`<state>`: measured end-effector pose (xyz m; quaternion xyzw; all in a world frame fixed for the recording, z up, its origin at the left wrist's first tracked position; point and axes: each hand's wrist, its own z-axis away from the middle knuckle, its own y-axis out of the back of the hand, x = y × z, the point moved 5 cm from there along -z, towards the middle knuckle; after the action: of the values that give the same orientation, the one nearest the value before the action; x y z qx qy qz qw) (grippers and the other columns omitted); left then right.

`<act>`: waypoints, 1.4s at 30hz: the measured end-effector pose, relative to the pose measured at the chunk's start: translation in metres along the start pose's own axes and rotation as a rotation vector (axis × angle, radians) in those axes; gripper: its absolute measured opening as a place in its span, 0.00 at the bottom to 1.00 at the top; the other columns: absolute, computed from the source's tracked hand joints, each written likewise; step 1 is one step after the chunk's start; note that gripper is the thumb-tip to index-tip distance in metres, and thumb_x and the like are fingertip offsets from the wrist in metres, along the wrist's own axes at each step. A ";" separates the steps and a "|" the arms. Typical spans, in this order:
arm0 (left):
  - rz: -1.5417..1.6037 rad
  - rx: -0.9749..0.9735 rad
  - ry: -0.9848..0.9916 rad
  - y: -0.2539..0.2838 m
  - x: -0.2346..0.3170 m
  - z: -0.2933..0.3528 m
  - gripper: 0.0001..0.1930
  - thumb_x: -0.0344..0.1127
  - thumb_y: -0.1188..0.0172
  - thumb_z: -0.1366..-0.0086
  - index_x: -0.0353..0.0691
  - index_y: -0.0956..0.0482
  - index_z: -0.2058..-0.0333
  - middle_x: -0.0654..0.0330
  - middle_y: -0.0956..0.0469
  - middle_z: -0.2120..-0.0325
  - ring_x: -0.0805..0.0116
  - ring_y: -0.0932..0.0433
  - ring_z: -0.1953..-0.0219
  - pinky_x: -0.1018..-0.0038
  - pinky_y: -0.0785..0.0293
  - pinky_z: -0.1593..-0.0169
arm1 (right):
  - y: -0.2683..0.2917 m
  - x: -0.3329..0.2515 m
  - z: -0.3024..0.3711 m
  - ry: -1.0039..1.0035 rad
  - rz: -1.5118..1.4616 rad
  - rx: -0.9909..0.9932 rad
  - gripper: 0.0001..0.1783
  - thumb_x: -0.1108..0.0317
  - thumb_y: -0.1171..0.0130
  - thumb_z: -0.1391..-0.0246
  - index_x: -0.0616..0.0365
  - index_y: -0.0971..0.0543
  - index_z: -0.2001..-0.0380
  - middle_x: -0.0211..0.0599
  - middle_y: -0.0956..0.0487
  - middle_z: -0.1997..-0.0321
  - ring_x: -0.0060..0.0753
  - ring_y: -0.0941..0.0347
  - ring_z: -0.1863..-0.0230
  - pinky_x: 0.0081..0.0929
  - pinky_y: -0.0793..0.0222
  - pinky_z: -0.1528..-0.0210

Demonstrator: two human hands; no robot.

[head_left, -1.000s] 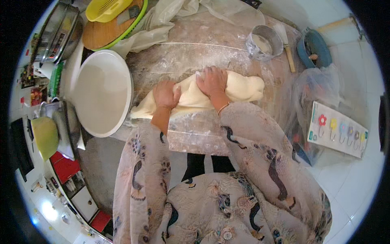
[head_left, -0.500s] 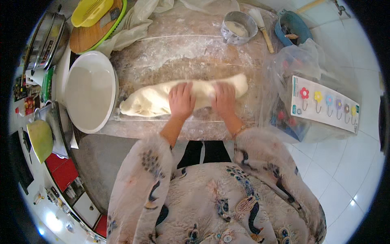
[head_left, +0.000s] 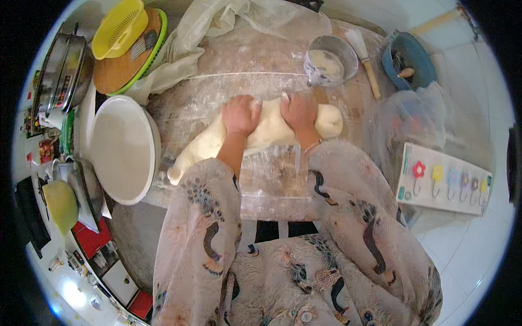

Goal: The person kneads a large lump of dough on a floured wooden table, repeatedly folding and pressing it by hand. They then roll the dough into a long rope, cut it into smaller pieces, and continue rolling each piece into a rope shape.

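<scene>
A long, thick roll of pale dough [head_left: 274, 126] lies across the floured wooden board [head_left: 272, 60], its left end nearer to me than its right. My left hand [head_left: 241, 114] presses on the dough left of its middle, fingers curled over the far side. To the right, my right hand [head_left: 300, 111] bears down in the same way, with the thumb toward the left hand. A short gap of bare dough shows between the two hands. The left sleeve partly covers the dough's near left end.
A white basin [head_left: 124, 149] stands left of the board. Behind it are a yellow basket [head_left: 119, 30] and a round chopping board [head_left: 117, 73]. At the far right sit a flour bowl [head_left: 329, 61], a brush [head_left: 367, 62] and a blue container [head_left: 416, 60]. A card of flower hooks [head_left: 443, 179] lies nearer.
Both hands have pushed away from me over the dough, and their fingers now curl over its far side. The roll lies more slanted. The whole view has shifted somewhat.
</scene>
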<state>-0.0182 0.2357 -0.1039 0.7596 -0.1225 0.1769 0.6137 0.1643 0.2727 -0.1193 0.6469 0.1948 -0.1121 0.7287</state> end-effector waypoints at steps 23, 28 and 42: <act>-0.127 -0.141 -0.061 -0.020 0.090 0.046 0.18 0.48 0.44 0.43 0.44 0.23 0.58 0.57 0.24 0.59 0.55 0.29 0.53 0.56 0.40 0.48 | 0.041 0.127 0.083 -0.212 0.013 0.091 0.19 0.54 0.46 0.50 0.49 0.20 0.57 0.43 0.23 0.51 0.48 0.33 0.44 0.56 0.45 0.41; -0.142 0.018 -0.002 -0.027 0.095 0.009 0.16 0.48 0.44 0.42 0.44 0.23 0.61 0.58 0.25 0.61 0.56 0.30 0.52 0.57 0.36 0.49 | 0.049 0.136 0.045 -0.238 0.105 0.179 0.20 0.51 0.51 0.44 0.54 0.18 0.66 0.48 0.20 0.63 0.54 0.25 0.57 0.51 0.36 0.52; -0.071 -0.288 -0.040 0.057 0.022 0.111 0.18 0.49 0.49 0.35 0.43 0.23 0.55 0.51 0.24 0.54 0.51 0.28 0.49 0.54 0.37 0.46 | 0.046 -0.005 0.139 0.200 -0.060 0.054 0.21 0.51 0.50 0.47 0.54 0.21 0.59 0.45 0.21 0.57 0.49 0.29 0.49 0.48 0.45 0.41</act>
<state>-0.0078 0.1155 -0.0649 0.6709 -0.1318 0.1205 0.7197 0.1985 0.1417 -0.0638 0.6680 0.2828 -0.0738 0.6843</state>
